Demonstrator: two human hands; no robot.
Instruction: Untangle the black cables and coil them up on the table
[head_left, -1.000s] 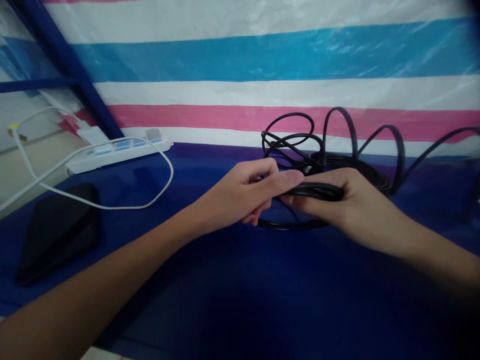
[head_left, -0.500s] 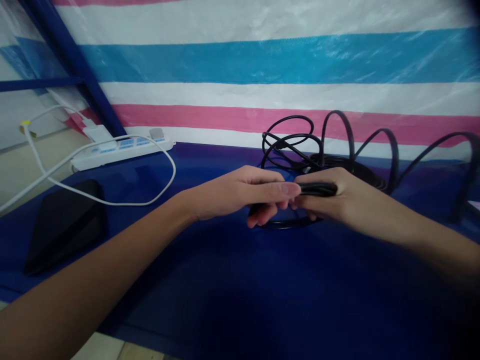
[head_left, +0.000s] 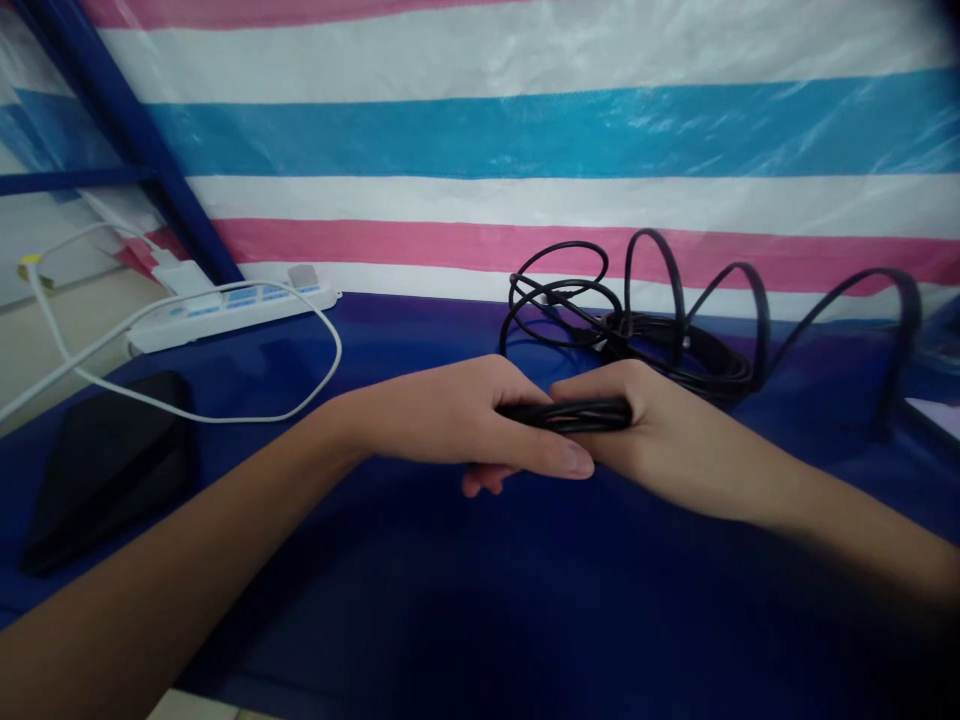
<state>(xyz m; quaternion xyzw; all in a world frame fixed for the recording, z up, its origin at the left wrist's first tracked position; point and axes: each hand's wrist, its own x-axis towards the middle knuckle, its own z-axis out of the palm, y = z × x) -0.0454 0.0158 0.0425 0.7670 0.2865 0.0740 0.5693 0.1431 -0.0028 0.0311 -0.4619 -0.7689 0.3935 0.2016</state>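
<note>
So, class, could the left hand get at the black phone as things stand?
Probably yes: bare blue table lies between the left hand and the black phone, though that hand is gripping the black cable bundle.

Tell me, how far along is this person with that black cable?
Done: a few turns are gathered into a small bundle. In hand: the left hand and right hand both grip that bundle. Left: most of the cable lies in loose loops behind them on the blue table.
</note>
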